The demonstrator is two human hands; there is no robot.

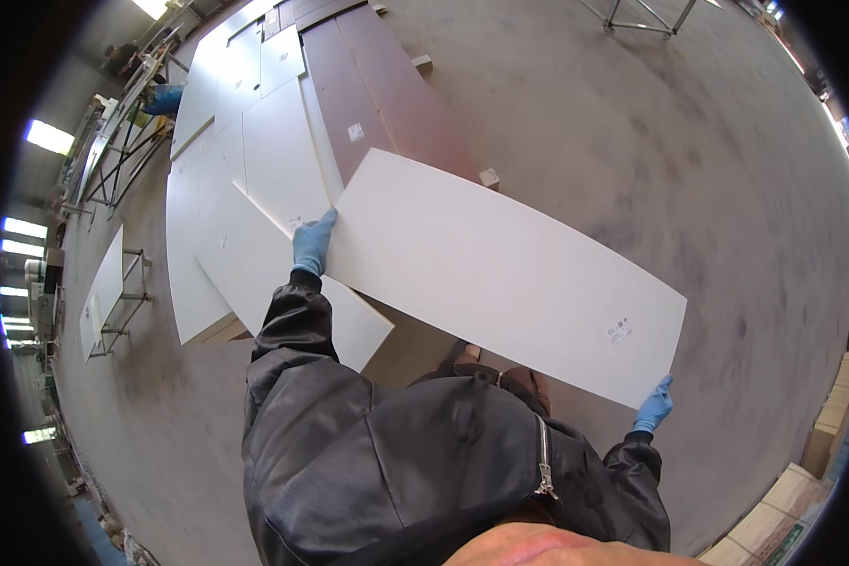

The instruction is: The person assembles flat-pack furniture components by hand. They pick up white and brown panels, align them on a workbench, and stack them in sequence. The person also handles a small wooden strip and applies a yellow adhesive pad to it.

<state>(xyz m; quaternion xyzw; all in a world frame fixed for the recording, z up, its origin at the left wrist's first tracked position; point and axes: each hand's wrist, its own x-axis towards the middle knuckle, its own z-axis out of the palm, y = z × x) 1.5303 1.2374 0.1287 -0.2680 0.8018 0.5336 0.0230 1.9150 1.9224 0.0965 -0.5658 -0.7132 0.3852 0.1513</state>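
Observation:
A long white panel (500, 274) with a small printed label near its right end is held up across the front of my body, slanting down to the right. My left hand (313, 243), in a blue glove, grips its left end, the thumb lying along the edge. At the lower right corner my right hand (654, 406), also blue-gloved, is closed on the panel; its fingers underneath are hidden. Below my left hand another white panel (255, 247) lies askew on a stack of white panels (193, 255).
Brown-red panels (401, 85) lie beside the white stack, resting on small wooden blocks (490, 178). A metal-framed stand (127, 292) carries a white board on the left. Wooden boards (774, 509) are piled at the lower right. A wheeled metal frame (637, 24) stands at the far end.

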